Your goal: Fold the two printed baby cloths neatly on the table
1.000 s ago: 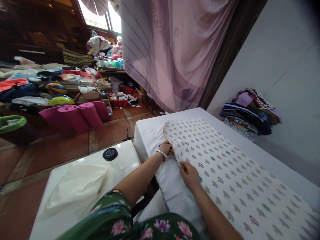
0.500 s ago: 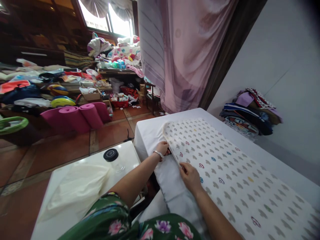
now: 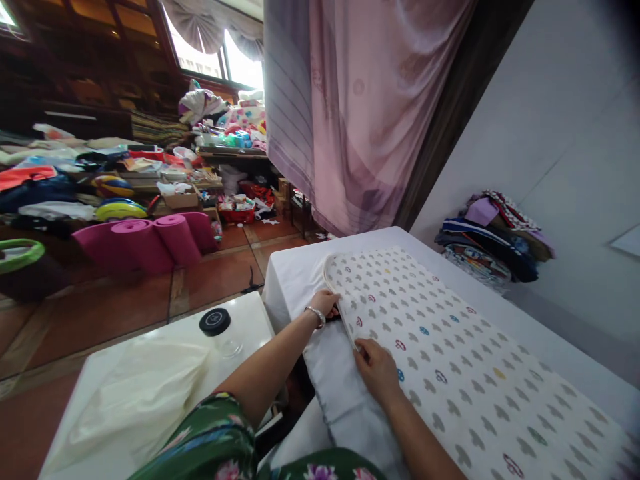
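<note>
A white pad (image 3: 425, 353) printed with grey cloud-like shapes and a few coloured figures lies flat on a surface draped in white cloth (image 3: 293, 277). My left hand (image 3: 326, 304), with a silver bracelet at the wrist, closes on the pad's bound left edge near its rounded far corner. Closer to me, my right hand (image 3: 374, 367) pinches the same edge between thumb and fingers. Below the hands, white cloth hangs over the side, with a dark gap beside it.
On my left, a white table (image 3: 250, 313) carries a clear jar with a black lid (image 3: 215, 321) and a cream cloth (image 3: 135, 393). Rolled pink mats (image 3: 175, 239), a bin (image 3: 30, 273) and piled goods lie beyond. Folded clothes (image 3: 490, 240) are stacked by the wall; a pink curtain (image 3: 370, 113) hangs behind.
The camera view has shifted slightly. Both hands keep their hold at about the same places on the pad's edge, and the pad has not visibly moved.
</note>
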The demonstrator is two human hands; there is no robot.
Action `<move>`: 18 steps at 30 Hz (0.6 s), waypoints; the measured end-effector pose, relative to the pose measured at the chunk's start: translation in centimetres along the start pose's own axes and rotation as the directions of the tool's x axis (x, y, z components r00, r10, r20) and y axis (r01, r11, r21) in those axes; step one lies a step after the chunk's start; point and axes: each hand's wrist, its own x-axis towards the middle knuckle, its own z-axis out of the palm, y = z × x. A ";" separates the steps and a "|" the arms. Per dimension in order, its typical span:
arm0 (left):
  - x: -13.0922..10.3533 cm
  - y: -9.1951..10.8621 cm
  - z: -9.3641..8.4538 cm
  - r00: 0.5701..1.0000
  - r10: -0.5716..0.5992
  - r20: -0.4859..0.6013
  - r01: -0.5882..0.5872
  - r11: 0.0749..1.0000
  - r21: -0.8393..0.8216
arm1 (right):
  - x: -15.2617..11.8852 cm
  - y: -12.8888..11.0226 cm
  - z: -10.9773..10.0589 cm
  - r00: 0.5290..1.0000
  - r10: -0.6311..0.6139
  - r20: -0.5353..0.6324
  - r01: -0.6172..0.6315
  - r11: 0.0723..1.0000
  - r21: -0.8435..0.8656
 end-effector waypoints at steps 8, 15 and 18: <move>-0.2 0.1 -1.0 0.993 0.084 -0.078 -0.070 0.983 0.170 | -0.6 -0.2 0.3 0.995 -0.081 0.053 0.090 0.978 -0.187; 1.7 1.5 -0.9 0.998 0.022 -0.064 -0.008 0.977 0.212 | -0.7 -0.6 0.1 0.996 -0.063 0.058 0.072 0.980 -0.183; 3.0 2.2 -1.2 0.997 -0.015 -0.072 0.032 0.973 0.230 | -0.8 -0.7 0.1 0.997 -0.056 0.056 0.064 0.984 -0.165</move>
